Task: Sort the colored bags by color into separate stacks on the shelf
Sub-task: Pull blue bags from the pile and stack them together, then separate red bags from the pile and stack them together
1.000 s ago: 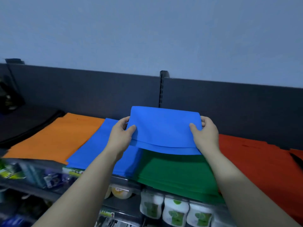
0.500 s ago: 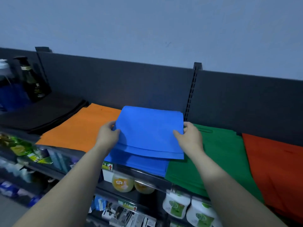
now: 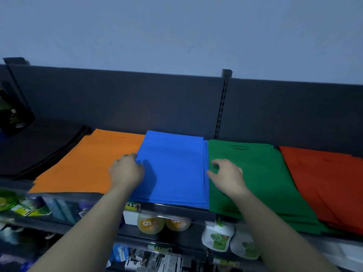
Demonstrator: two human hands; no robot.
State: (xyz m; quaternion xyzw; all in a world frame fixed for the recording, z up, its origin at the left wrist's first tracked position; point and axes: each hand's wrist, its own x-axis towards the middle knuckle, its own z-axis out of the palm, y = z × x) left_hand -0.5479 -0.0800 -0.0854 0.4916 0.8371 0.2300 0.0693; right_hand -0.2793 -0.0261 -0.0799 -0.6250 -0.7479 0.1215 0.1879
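Head view: bag-covered shelf (image 3: pixel 176 210), blue-grey wall (image 3: pixel 176 32)

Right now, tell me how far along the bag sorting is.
Mostly done, it looks. The shelf holds one stack per color: black, orange, blue, green and red. No loose or mixed bag is visible. In hand: the left hand and right hand rest at the edges of the blue stack, seemingly squaring it up. Left to do: perhaps straightening the fanned-out green stack.
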